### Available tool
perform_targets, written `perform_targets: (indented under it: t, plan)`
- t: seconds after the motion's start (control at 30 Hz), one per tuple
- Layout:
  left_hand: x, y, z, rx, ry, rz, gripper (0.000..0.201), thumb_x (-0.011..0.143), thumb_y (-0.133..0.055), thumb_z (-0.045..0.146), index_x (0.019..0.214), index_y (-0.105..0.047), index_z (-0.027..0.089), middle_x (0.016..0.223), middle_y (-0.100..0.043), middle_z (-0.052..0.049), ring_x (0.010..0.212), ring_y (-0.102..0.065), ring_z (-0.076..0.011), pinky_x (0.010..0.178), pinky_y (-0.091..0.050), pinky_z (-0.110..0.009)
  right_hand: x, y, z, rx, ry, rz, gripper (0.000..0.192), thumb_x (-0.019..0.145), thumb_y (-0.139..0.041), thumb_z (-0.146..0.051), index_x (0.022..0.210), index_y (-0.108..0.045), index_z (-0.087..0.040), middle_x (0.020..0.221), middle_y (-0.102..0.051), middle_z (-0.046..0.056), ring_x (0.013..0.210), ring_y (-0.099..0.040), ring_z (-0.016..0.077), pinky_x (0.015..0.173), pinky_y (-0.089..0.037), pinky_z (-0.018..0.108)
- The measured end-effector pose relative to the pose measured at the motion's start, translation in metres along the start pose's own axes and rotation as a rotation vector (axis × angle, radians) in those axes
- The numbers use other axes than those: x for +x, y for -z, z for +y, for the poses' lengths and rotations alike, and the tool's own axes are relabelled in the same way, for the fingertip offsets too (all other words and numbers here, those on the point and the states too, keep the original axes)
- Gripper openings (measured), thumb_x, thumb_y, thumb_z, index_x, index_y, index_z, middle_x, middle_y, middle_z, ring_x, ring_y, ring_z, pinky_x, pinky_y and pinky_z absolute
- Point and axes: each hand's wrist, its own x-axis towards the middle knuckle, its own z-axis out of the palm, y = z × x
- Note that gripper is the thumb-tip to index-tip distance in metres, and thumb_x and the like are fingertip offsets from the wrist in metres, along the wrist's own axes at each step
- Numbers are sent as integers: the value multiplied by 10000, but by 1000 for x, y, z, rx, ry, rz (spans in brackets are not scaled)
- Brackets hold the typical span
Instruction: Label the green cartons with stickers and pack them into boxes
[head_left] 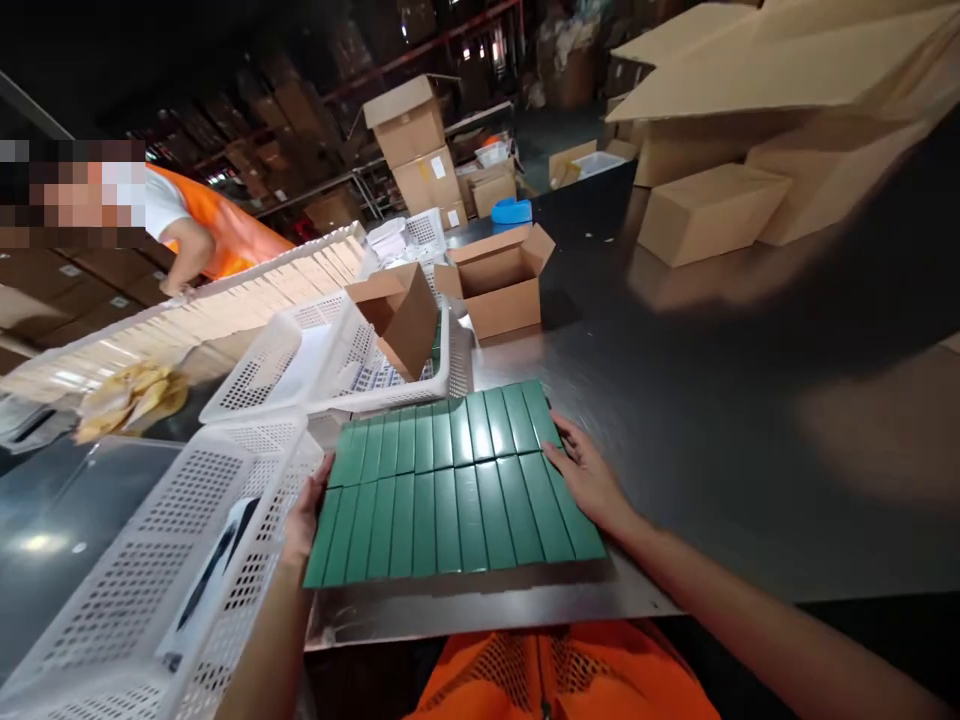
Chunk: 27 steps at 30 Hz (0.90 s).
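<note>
Several slim green boxes (450,485) lie side by side in two rows on a steel table (675,420), forming a flat block near its front edge. My left hand (306,515) presses against the block's left side. My right hand (589,478) presses against its right side, fingers spread along the boxes. Both hands squeeze the rows together from the sides.
A white perforated basket (165,560) stands at my left, another (330,360) behind it with a tipped cardboard box (401,315). An open carton (499,280) sits further back; closed cartons (709,210) at back right. A person in an orange vest (202,225) works at the far left.
</note>
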Motion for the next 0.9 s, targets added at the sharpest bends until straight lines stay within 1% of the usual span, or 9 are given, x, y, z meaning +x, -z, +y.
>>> perform_targets:
  t: [0.1, 0.17, 0.3, 0.4, 0.53, 0.63, 0.73, 0.83, 0.9]
  plan:
    - [-4, -15, -1, -77, -8, 45, 766, 887, -384, 700, 1501, -517, 262, 1577, -476, 45, 1512, -355, -252, 1245, -346, -341, -2, 16, 4, 14, 32, 30, 568, 907, -635, -477, 1427, -549, -264, 1487, -573, 112, 1351, -569, 285, 1143, -434, 523]
    - [-8, -33, 1, -166, 0, 61, 629, 913, -438, 610, 1418, -609, 277, 1535, -531, 45, 1513, -353, -237, 1259, -318, -343, 0, 40, 7, 19, 13, 42, 595, 861, -684, -500, 1394, -575, -258, 1469, -588, 128, 1348, -569, 307, 1147, -430, 530]
    - [-18, -92, 10, -328, -17, 47, 484, 917, -516, 434, 1308, -699, 217, 1491, -583, -19, 1492, -398, -243, 1265, -294, -372, 9, 112, 6, -37, -76, 81, 660, 766, -753, -515, 1348, -601, -244, 1486, -570, 134, 1420, -486, 329, 1198, -355, 523]
    - [-26, -145, 19, -434, -30, -9, 411, 917, -569, 340, 1269, -721, 195, 1484, -590, -41, 1489, -403, -239, 1269, -268, -364, 14, 164, -1, -103, -134, 166, 611, 757, -760, -400, 1335, -623, -256, 1487, -571, 126, 1444, -457, 305, 1191, -367, 467]
    - [-35, -192, 31, -630, -1, -119, 350, 932, -571, 250, 1232, -737, 183, 1463, -610, -48, 1491, -399, -242, 1270, -253, -370, 11, 205, -16, -195, -164, 353, 422, 779, -725, -197, 1199, -711, -233, 1324, -689, 131, 1257, -630, 270, 1038, -505, 401]
    - [-41, -201, 37, -776, 18, -196, 368, 942, -548, 264, 1246, -725, 154, 1465, -605, -83, 1478, -419, -260, 1261, -276, -386, -3, 221, -28, -307, -78, 577, 289, 850, -692, -198, 1137, -721, -212, 1194, -738, 121, 1117, -685, 232, 1051, -480, 406]
    - [-46, -198, 41, -881, 78, -175, 371, 927, -529, 224, 1233, -720, 137, 1493, -574, -101, 1468, -434, -252, 1253, -295, -370, -34, 235, -31, -400, 25, 935, 388, 979, -527, -234, 1363, -544, -178, 1316, -657, 157, 1228, -615, 215, 1113, -417, 425]
    - [-54, -195, 44, -901, 122, -151, 348, 956, -505, 217, 1216, -728, 155, 1475, -598, -71, 1472, -429, -230, 1254, -290, -337, -87, 232, -12, -503, -7, 1261, 441, 1059, -313, -234, 1486, -328, -123, 1405, -533, 219, 1282, -559, 252, 1055, -462, 499]
    - [-59, -194, 45, -881, 83, -191, 340, 971, -524, 244, 1236, -720, 163, 1442, -630, -54, 1464, -440, -232, 1255, -289, -337, -128, 212, 15, -610, -93, 1312, 404, 1052, -456, -330, 1416, -453, -154, 1352, -564, 158, 1170, -611, 265, 971, -526, 501]
